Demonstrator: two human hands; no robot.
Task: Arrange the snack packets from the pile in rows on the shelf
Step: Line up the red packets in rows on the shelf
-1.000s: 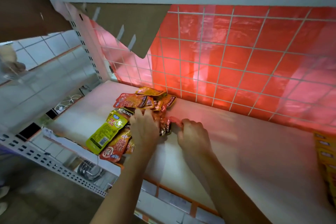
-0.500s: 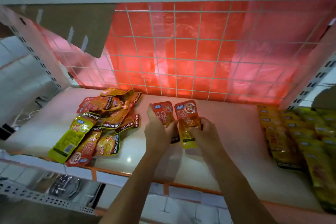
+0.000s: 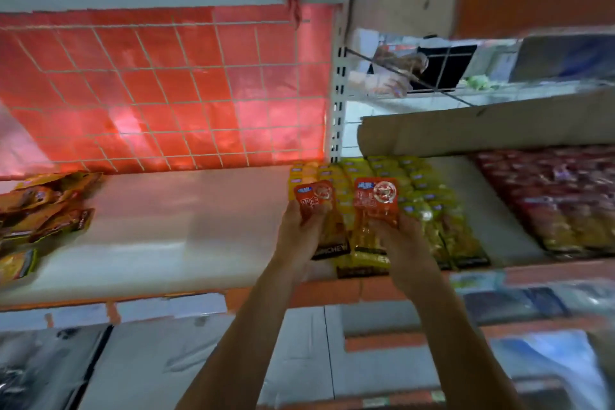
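Packets up, two of them, one per hand! On the near side the left hand (image 3: 299, 236) has its fingers (image 3: 320, 214) curled round the lower half of the left packet (image 3: 314, 198). Next to it the right hand (image 3: 402, 243) grips the right packet (image 3: 376, 200) the same way, low down.

Both are red, and both run lengthwise away from the wrists. Printed tops aim at the back of the shelf (image 3: 166, 226), faces turned to the camera, side by side but apart.

Straight beyond and beneath the fingers lie yellow packets (image 3: 427, 200) in overlapping rows, too blurred to count. Right of the right-hand fingers sits a block of dark red packets (image 3: 549, 200), with a cardboard flap (image 3: 482, 130) hanging over its back edge. Above the fingertips stands one white slotted post (image 3: 337, 93).

Well left of the left-hand fingers, across the white shelf, lies the pile (image 3: 43, 210), one loose heap at the frame's edge. Behind it is a red panel (image 3: 166, 93) under a white wire grid.
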